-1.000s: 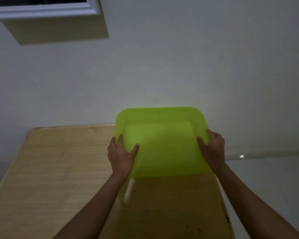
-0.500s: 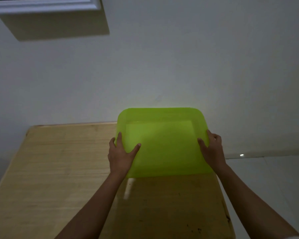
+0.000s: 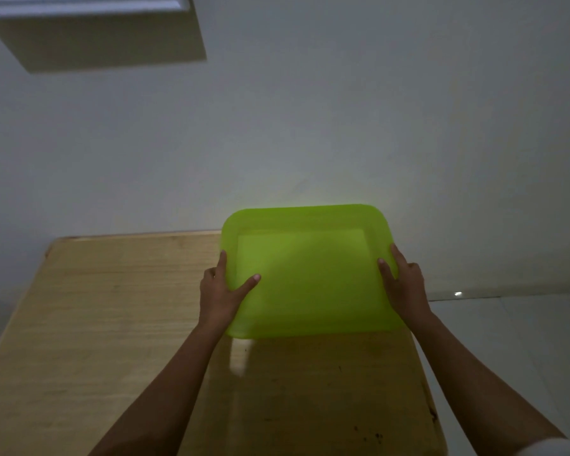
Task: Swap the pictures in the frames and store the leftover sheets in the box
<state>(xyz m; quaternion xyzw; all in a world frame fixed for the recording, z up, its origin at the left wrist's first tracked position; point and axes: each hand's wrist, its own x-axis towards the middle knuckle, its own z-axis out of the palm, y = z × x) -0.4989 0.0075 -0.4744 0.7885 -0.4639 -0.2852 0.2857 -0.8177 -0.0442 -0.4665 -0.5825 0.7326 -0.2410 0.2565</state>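
A bright green plastic box (image 3: 310,274) with rounded corners is over the far right part of the wooden table (image 3: 96,324). Its broad green face is tilted toward me; I cannot tell whether that face is a lid or the base. My left hand (image 3: 221,291) grips its left edge, thumb spread across the face. My right hand (image 3: 403,284) grips its right edge. Both arms reach in from the bottom. No picture frames or sheets are in view.
A plain white wall rises right behind the table. A white window frame (image 3: 86,4) sits at the top left. To the right of the table lies a pale tiled floor (image 3: 524,340). The room is dim.
The box has stayed almost in place between my hands. My left fingers have shifted slightly on its left edge, and the view has tipped a little.
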